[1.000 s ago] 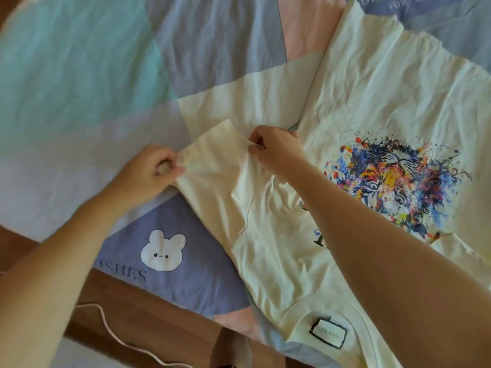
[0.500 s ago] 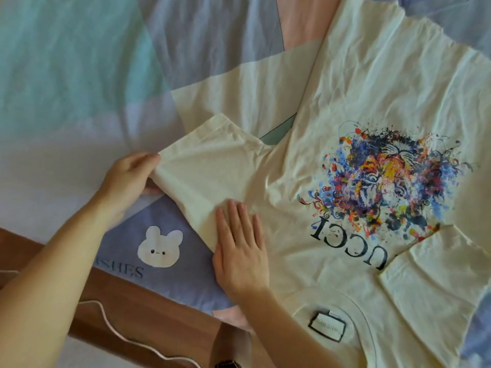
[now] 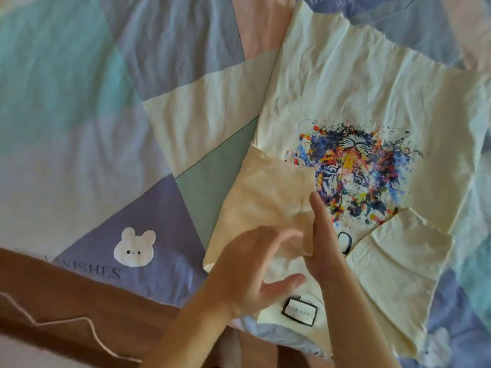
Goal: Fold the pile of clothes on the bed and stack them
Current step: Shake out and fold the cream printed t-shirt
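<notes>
head view: both hands (image 3: 265, 261) open over cream t-shirt (image 3: 358, 83)

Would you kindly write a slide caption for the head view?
Both hands, left and right, fold a sleeve across a cream T-shirt on the patchwork bedspread.

There is one view only, from a camera worn on the person's head, looking forward and steeply down onto the bed (image 3: 111, 107). It sits close, so both forearms enter from the bottom edge and the hands fill the lower middle. The wide lens bends the far corners. Beyond the hands lies the bedspread; nearer than them, along the bottom left, runs the wooden bed edge (image 3: 79, 301).
</notes>
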